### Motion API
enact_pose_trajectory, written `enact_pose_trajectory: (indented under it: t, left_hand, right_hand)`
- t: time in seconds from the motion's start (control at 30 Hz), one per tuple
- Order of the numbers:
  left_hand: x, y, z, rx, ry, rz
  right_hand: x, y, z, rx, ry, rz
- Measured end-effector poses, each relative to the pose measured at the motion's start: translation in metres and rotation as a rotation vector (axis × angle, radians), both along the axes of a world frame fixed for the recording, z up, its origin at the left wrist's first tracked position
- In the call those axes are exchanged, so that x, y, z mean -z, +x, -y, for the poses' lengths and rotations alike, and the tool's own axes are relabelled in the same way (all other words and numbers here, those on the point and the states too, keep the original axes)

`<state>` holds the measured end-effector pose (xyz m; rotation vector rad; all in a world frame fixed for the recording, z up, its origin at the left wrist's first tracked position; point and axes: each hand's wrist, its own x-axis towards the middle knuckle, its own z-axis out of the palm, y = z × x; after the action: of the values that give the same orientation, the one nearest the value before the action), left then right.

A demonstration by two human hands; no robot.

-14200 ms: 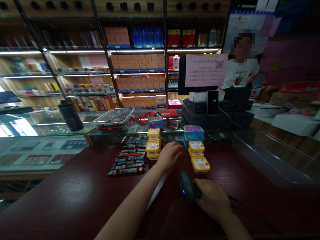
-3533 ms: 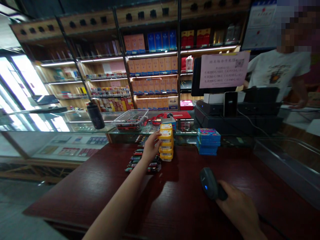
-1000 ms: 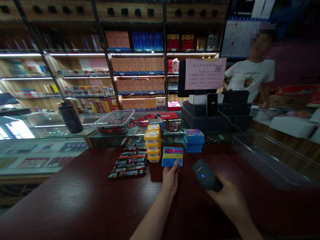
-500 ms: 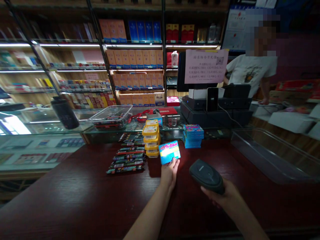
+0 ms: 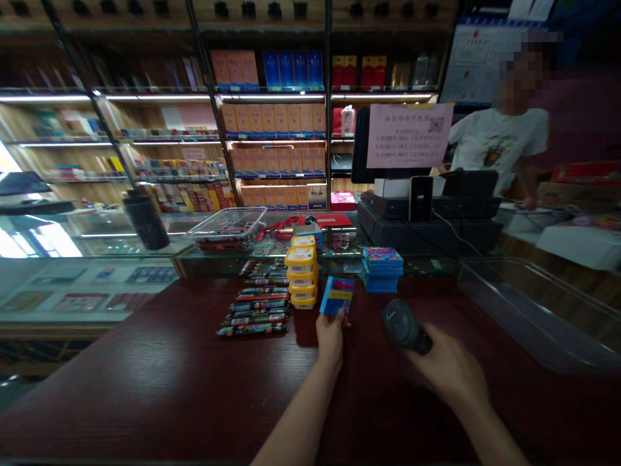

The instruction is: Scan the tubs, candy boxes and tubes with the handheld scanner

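Pinched in my left hand (image 5: 332, 336) is a small blue packet (image 5: 337, 296) with pink lettering and a yellow band, tilted above the dark wooden counter (image 5: 194, 395). My right hand (image 5: 449, 362) grips a dark barcode scanner (image 5: 405, 325) by its handle, its head pointing up and to the left. Just left of the held packet stands a stack of yellow-lidded tubs (image 5: 301, 275). Several dark wrapped sticks (image 5: 259, 310) lie in a row beside the tubs. Behind the scanner sits a stack of blue packets (image 5: 382, 270).
A clear plastic bin (image 5: 528, 317) stands at the right, and a clear tray (image 5: 228, 228) of sticks at the back left. A monitor bearing a pink sign (image 5: 410, 136) rises behind the counter. A person in a white shirt (image 5: 504, 139) stands back right. A black bottle (image 5: 145, 219) is at left.
The packet in my left hand has turned and tilted, and the bright scanner light on it is gone. In my right hand the scanner has rotated. The whole view has shifted slightly.
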<state>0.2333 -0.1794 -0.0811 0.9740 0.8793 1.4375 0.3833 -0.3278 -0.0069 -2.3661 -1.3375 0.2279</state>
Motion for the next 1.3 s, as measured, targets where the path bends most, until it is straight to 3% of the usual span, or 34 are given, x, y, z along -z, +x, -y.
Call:
enact_pose_trajectory:
  t: [0.1,0.17,0.27,0.37,0.6,0.83,0.93,1.07,1.3]
  left_hand:
    - [-0.01,-0.018,-0.007,-0.22,0.302,-0.561]
    - [-0.017,-0.027,-0.008,-0.27,0.425,-0.931]
    - [-0.022,-0.029,-0.003,-0.253,0.432,-1.407]
    - [-0.023,-0.024,0.003,-0.214,0.415,-1.675]
    - [-0.034,-0.022,0.012,-0.17,0.386,-1.819]
    - [-0.052,-0.041,0.027,0.003,0.462,-1.94]
    - [-0.047,-0.064,0.034,0.009,0.522,-1.973]
    - [-0.038,-0.088,0.037,-0.078,0.51,-1.98]
    - [-0.026,-0.093,0.029,-0.072,0.494,-1.865]
  right_hand:
    - [0.0,0.003,-0.012,0.011,-0.036,0.078]
    - [0.006,0.003,-0.016,0.02,-0.034,0.116]
    - [0.017,0.002,-0.017,0.008,-0.036,0.149]
    - [0.027,0.001,-0.014,-0.033,-0.013,0.173]
    - [0.036,0.004,-0.005,-0.052,0.004,0.212]
    - [0.036,0.004,-0.002,-0.006,0.031,0.229]
    - [0.036,0.006,-0.004,-0.001,-0.005,0.198]
    - [0.034,0.01,-0.006,-0.01,-0.103,0.119]
    - [0.037,0.01,-0.006,-0.027,-0.098,0.14]
